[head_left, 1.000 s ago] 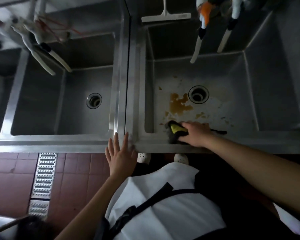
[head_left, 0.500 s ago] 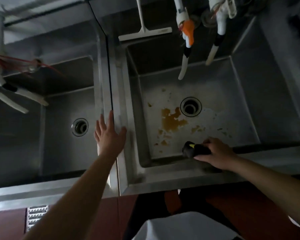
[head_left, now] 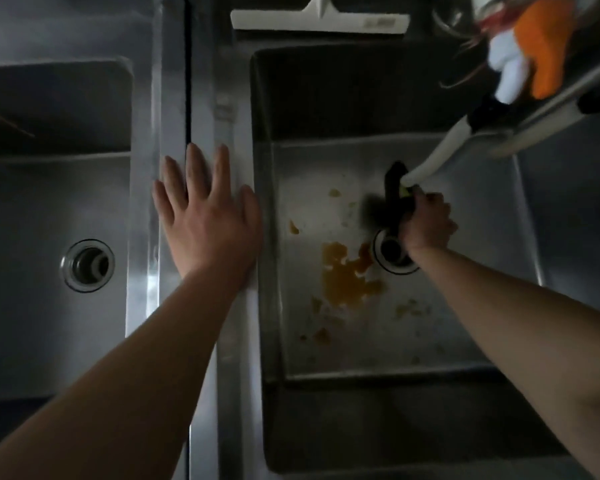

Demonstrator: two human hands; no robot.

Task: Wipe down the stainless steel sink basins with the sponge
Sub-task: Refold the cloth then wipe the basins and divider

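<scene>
Right hand [head_left: 425, 225] grasps the dark sponge [head_left: 394, 199] inside the right basin [head_left: 465, 341], just at 12 o'clock of the drain [head_left: 392, 252], under the white spout [head_left: 433, 161]. Orange stains [head_left: 347, 278] at 8 o'clock of drain. Left hand [head_left: 207, 216] released, fingers spread flat on the divider [head_left: 222, 341] between basins.

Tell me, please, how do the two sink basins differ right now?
The right basin has orange-brown stains across its floor; the left basin shows none. The right hand holds the sponge inside the right basin, by its drain; nothing is in the left basin, whose drain is uncovered. The left hand rests flat on the divider between them. Both are stainless steel.
</scene>
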